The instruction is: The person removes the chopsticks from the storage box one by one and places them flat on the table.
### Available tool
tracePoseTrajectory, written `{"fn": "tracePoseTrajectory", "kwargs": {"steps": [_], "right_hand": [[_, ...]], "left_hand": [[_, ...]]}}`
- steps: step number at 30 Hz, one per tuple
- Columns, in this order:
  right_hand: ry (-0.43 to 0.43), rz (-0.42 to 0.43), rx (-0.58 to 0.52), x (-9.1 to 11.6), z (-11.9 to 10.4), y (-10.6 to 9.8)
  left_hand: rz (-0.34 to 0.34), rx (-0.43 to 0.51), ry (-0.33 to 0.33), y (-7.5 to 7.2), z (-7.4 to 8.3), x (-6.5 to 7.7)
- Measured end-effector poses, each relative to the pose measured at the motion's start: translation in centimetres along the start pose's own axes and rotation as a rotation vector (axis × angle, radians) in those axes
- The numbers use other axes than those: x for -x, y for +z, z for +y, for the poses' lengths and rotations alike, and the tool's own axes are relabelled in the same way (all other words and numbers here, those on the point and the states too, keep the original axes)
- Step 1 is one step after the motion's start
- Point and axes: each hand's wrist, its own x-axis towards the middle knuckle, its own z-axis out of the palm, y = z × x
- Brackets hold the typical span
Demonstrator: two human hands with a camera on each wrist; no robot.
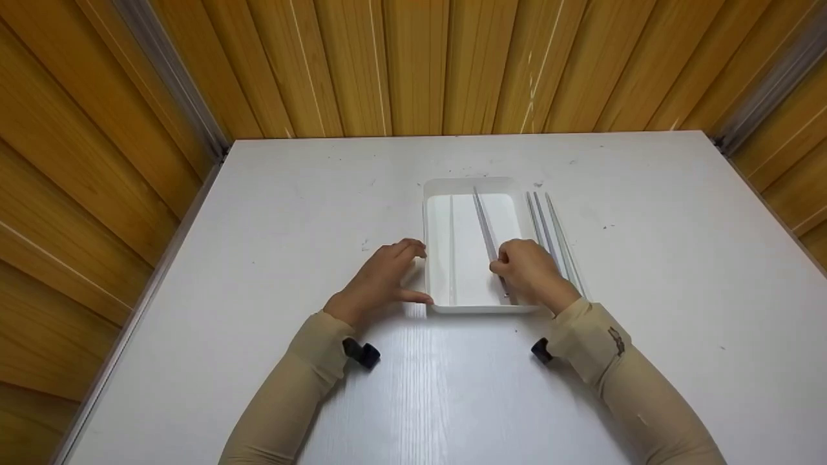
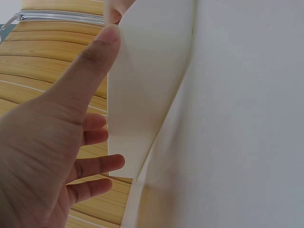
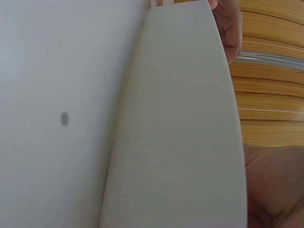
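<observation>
White tabletop [image 1: 678, 361]: right hand [image 1: 533, 271] pinches slim grey stick [image 1: 484, 223], axis near-lengthwise in white rectangular tray [image 1: 484, 309]; left hand [image 1: 384, 271], fingers extended, touches tray.

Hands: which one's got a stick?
The right hand: it pinches a thin grey stick, while the left hand only touches the white tray.

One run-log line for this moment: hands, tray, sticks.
left hand: at left side of tray | right hand: holding gray stick(s) in tray | other sticks: on table, right of tray
</observation>
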Motion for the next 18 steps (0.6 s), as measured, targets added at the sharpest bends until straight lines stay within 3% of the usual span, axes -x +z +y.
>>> {"fn": "tracePoseTrajectory", "kwargs": {"steps": [11,18], "right_hand": [[-0.008,0.053,0.079,0.2,0.9,-0.9],[0.016,0.052,0.069,0.6,1.4,-1.5]], "left_hand": [[-0.004,-0.013,0.001,-0.1,0.2,0.1],[-0.020,0.004,-0.020,-0.2,0.2,0.1]]}}
